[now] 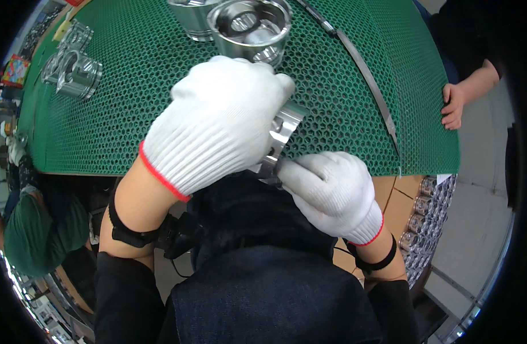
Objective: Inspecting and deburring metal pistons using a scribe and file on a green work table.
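Note:
A shiny metal piston [286, 127] is held at the near edge of the green mat, tilted. My left hand [220, 109], in a white knit glove with a red cuff, wraps over it from the left and hides much of it. My right hand [332, 192], gloved alike, has its fingers closed at the piston's near lower end. Whether those fingers hold anything besides the piston is hidden. Just beyond my left hand stands another piston [249, 28], its hollow end up, with one more piston [193, 20] beside it.
On the green honeycomb mat [326, 92], a file [366, 74] lies to the right. Several pistons [80, 74] stand at the far left. Rows of pistons [415, 223] sit below the table's right side. A person's hand [453, 106] rests on the right edge; another person [43, 229] is at left.

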A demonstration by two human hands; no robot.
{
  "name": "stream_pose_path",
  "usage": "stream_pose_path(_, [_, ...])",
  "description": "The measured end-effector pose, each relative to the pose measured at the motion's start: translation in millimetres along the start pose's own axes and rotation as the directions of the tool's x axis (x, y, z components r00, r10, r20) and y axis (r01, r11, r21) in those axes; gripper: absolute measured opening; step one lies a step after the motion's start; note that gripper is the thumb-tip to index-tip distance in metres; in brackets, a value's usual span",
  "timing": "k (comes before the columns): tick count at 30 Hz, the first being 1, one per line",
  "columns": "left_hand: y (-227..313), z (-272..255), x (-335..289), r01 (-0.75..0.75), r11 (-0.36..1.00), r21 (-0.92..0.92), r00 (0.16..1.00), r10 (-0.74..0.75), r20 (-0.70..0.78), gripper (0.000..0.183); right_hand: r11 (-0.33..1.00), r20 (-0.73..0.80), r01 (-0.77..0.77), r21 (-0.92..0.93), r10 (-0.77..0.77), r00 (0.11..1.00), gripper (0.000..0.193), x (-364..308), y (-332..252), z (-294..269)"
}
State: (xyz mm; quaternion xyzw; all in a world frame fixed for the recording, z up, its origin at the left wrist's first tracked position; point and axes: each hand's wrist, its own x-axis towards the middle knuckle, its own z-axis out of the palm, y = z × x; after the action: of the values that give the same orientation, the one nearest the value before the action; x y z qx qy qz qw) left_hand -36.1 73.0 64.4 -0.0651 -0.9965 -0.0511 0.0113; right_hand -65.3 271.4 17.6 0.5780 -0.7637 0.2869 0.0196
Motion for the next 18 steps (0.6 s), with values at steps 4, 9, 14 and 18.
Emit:
stream_pose_path(4, [-12, -1, -16, 0.016, 0.997, -0.079, 1.0, -0.016, -0.005, 0.038, 0.977, 0.038, -0.136, 0.167, 0.132, 0.991, 0.023, -3, 3, -1])
stream_pose_path(9, [-67, 27, -72, -0.111, 0.8, -0.59, 0.905, -0.164, -0.392, 0.055, 0.96, -0.184, -0.245, -0.136, 0.219, 0.958, 0.029, -31, 28, -14])
stream_pose_path(14, [-156, 51, -163, -0.156, 0.1, -0.983, 0.373, -0.915, -0.152, 0.034, 0.918, -0.231, -0.271, -0.288, 0.208, 0.95, 0.031, -41, 48, -4])
stream_pose_path(18, [-239, 60, -202, 0.41, 0.445, -0.796, 0.138, -0.893, -0.428, 0.03, 0.921, -0.332, -0.251, -0.299, 0.146, 0.932, 0.024, -36, 51, 16])
